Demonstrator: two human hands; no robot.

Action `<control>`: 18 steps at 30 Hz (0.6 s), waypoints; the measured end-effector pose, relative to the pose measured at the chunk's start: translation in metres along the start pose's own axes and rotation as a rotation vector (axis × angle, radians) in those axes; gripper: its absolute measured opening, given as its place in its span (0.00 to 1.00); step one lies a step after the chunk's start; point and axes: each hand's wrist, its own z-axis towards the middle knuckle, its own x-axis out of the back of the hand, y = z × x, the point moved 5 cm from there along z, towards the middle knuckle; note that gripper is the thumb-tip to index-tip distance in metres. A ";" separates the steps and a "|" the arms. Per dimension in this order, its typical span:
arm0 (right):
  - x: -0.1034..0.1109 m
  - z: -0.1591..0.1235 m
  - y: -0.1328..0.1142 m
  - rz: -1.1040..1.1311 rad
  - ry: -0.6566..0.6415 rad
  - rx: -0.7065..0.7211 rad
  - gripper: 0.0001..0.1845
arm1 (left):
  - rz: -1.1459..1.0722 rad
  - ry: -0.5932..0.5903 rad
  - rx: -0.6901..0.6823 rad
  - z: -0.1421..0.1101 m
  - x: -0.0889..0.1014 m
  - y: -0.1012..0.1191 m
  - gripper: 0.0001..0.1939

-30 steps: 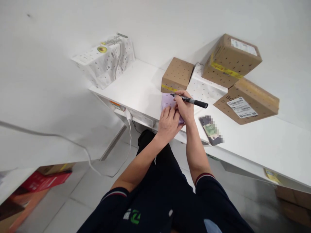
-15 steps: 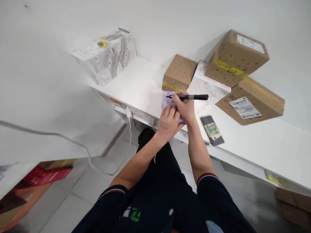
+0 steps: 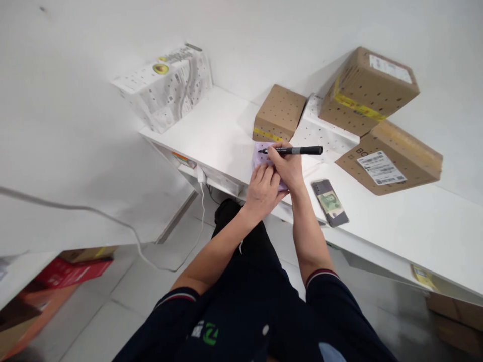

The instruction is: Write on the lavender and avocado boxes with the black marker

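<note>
A small light-purple package (image 3: 260, 154) with dark specks lies at the front edge of the white table. My left hand (image 3: 262, 190) grips its near side, with the fingers bent over the top. Just right of that, my right hand (image 3: 287, 166) is closed around a black marker pen (image 3: 307, 150). The pen lies almost level, and its tip points left over the upper part of the package. Whether the tip touches the surface I cannot tell. Both hands cover much of the package and meet over its lower part.
Behind the package stands a small brown carton (image 3: 281, 108), beside a white box (image 3: 320, 130). Two larger cartons, one upper (image 3: 368, 95) and one lower (image 3: 392, 161), are to the right. A phone (image 3: 330, 202) lies near the front edge. A white printed box (image 3: 169, 85) stands left; a white cable (image 3: 113, 216) hangs below.
Hardly anything differs. The pen's tip is in nearly the same spot, and both hands keep their hold. The whole view has shifted very slightly.
</note>
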 end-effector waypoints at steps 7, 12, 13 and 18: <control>0.000 0.000 0.001 0.004 0.016 -0.008 0.06 | 0.015 0.017 -0.009 0.000 0.001 0.001 0.23; 0.000 0.001 0.001 -0.012 0.000 0.005 0.07 | 0.024 0.025 -0.020 0.000 0.002 0.001 0.24; 0.001 0.000 0.000 -0.009 0.002 0.004 0.07 | 0.019 0.016 -0.014 0.000 0.001 0.001 0.23; 0.004 -0.002 -0.002 0.071 0.080 -0.068 0.09 | 0.012 -0.009 -0.002 0.001 0.001 0.001 0.22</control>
